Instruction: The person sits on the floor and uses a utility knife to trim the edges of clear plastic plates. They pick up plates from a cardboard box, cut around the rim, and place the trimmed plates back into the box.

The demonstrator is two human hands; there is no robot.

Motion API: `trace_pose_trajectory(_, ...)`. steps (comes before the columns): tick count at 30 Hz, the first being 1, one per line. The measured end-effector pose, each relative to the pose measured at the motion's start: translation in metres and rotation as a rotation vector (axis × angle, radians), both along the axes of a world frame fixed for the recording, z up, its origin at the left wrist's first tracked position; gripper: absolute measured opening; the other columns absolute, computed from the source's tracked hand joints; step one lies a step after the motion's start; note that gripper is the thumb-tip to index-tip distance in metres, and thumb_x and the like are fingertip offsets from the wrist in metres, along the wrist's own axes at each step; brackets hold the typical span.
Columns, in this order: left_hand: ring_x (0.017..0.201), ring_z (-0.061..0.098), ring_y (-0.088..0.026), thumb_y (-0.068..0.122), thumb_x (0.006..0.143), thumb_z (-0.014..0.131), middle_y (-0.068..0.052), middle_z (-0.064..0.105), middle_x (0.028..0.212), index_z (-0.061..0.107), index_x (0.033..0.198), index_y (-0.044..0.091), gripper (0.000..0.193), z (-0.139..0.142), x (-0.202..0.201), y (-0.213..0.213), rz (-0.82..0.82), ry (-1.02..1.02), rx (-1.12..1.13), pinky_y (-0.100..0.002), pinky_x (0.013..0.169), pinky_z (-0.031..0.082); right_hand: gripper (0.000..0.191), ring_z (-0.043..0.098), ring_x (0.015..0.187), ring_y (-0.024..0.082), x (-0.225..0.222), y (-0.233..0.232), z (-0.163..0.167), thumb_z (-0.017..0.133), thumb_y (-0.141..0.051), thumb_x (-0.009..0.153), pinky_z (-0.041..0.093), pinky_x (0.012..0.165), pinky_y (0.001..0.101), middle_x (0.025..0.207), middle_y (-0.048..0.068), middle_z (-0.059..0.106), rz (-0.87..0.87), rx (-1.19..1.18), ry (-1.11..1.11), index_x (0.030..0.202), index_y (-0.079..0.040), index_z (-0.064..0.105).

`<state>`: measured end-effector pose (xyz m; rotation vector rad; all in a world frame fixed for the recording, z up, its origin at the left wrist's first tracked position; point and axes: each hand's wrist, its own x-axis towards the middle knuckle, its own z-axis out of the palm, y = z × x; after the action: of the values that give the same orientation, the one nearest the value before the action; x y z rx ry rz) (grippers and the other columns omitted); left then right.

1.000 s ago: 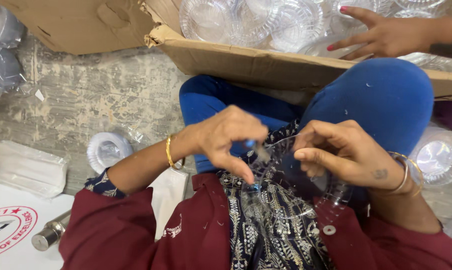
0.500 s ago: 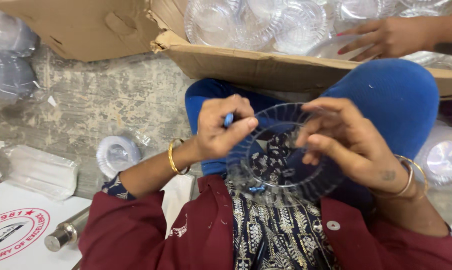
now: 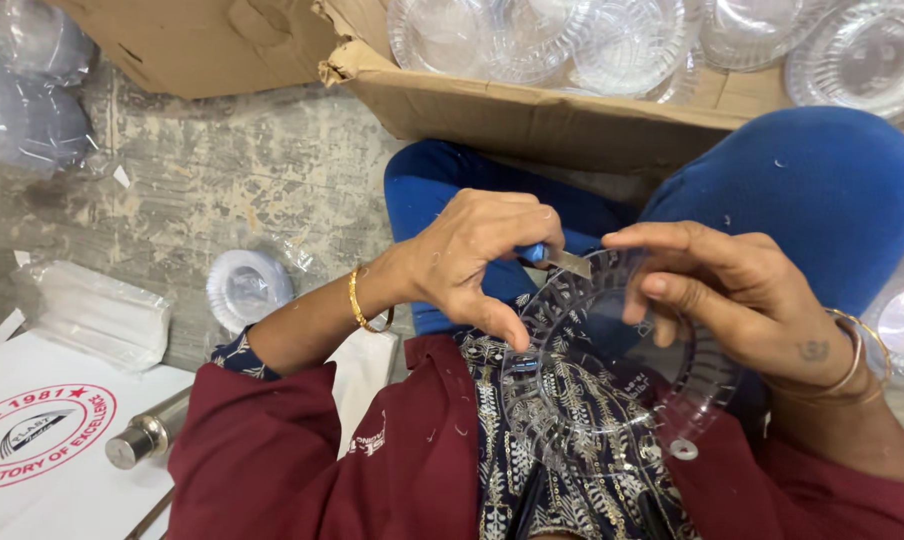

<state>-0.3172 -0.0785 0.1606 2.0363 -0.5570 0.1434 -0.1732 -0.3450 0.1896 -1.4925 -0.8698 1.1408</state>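
Observation:
A clear ribbed plastic plate [image 3: 612, 385] is held over my lap. My left hand [image 3: 472, 255] grips a small blue-handled blade [image 3: 557, 258] whose metal tip rests on the plate's upper rim. My right hand [image 3: 732, 295] holds the plate by its right rim, fingers curled over the top edge. I wear gold bangles on both wrists, maroon sleeves and blue trousers.
An open cardboard box [image 3: 532, 110] with several clear plates stands just beyond my knees. A small clear plate [image 3: 249, 287] and a wrapped stack [image 3: 97, 312] lie on the floor at left. A white printed sheet [image 3: 42, 440] and a metal cylinder [image 3: 147, 435] sit at bottom left.
The other person's hand in the box at the top right has gone from view. My hands and the plate have shifted right, and the blade tip now shows on the rim.

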Motion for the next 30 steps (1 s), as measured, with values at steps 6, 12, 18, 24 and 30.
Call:
trace_pose_trajectory(6, 0.082, 0.060, -0.029, 0.074, 0.070, 0.081, -0.006, 0.057, 0.090, 0.057, 0.103, 0.006, 0.079, 0.005, -0.001, 0.000, -0.001, -0.037, 0.071, -0.040, 0.067, 0.046, 0.039, 0.066, 0.054, 0.005, 0.000, 0.001, -0.002, 0.058, -0.003, 0.095, 0.054, 0.050, 0.0185, 0.074, 0.004, 0.077, 0.024, -0.034, -0.050, 0.133, -0.004, 0.065)
trace_pose_trajectory(12, 0.074, 0.059, -0.028, 0.075, 0.066, 0.081, -0.005, 0.055, 0.082, 0.053, 0.095, 0.006, 0.080, 0.001, -0.009, -0.003, 0.001, -0.072, 0.084, -0.038, 0.061, 0.044, 0.037, 0.069, 0.055, 0.004, -0.002, 0.000, -0.007, 0.061, -0.004, 0.093, 0.055, 0.046, 0.0181, 0.074, 0.002, 0.074, 0.036, -0.029, -0.092, 0.130, -0.005, 0.067)
trace_pose_trajectory(18, 0.071, 0.058, -0.027, 0.076, 0.063, 0.077, -0.006, 0.052, 0.077, 0.052, 0.088, 0.007, 0.078, -0.010, -0.026, -0.008, 0.022, -0.029, 0.082, -0.038, 0.059, 0.044, 0.037, 0.067, 0.051, 0.005, -0.006, -0.002, -0.010, 0.063, -0.003, 0.090, 0.054, 0.044, 0.0187, 0.069, 0.003, 0.077, 0.030, -0.105, -0.066, 0.126, -0.008, 0.071)
trace_pose_trajectory(24, 0.070, 0.058, -0.026, 0.065, 0.076, 0.084, -0.005, 0.050, 0.079, 0.052, 0.088, 0.012, 0.063, -0.018, -0.044, -0.015, 0.013, -0.071, 0.080, -0.037, 0.060, 0.044, 0.036, 0.068, 0.052, 0.005, -0.008, -0.002, -0.007, 0.064, -0.002, 0.090, 0.054, 0.043, 0.0189, 0.073, 0.003, 0.075, 0.015, -0.057, -0.119, 0.125, -0.007, 0.070)
trace_pose_trajectory(30, 0.075, 0.056, -0.029, 0.073, 0.066, 0.080, -0.007, 0.052, 0.085, 0.054, 0.096, 0.005, 0.079, -0.007, -0.030, -0.011, 0.125, -0.088, -0.020, -0.038, 0.062, 0.045, 0.038, 0.067, 0.052, 0.005, -0.003, -0.003, -0.003, 0.061, -0.002, 0.092, 0.054, 0.048, 0.0186, 0.073, 0.003, 0.073, 0.032, -0.063, -0.121, 0.129, -0.004, 0.067)
